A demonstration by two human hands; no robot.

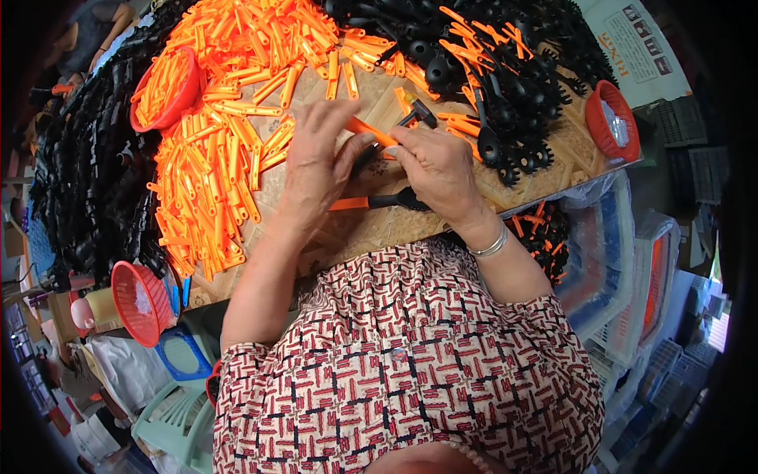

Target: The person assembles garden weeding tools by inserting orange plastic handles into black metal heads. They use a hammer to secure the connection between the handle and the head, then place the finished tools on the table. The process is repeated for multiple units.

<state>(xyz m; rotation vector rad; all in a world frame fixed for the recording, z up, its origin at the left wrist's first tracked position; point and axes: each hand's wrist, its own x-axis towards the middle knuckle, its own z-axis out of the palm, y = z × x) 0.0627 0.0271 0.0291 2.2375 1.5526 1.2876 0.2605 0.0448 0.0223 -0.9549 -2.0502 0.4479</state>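
Observation:
In front of me an orange plastic handle point(371, 132) spans the gap between my two hands. My right hand point(439, 167) is closed, pinching the handle's right end between thumb and fingers. My left hand point(314, 154) curls about its other end, with the fingertips slightly blurred. A dark piece point(363, 159) shows below the handle, partly hidden by my hands. Just beyond my right hand lies a black hammer-like head point(423, 114). Nearer my body, a utensil with an orange handle and black shaft point(384, 201) lies on the table, its black end reaching under my right hand.
Loose orange handles point(217, 186) heap across the left and far table point(355, 229). Black kitchen utensil heads point(493, 118) pile at the far right. Red baskets stand at the left point(167, 87), right point(609, 122) and near left point(142, 304). Plastic-wrapped crates point(604, 253) stand right.

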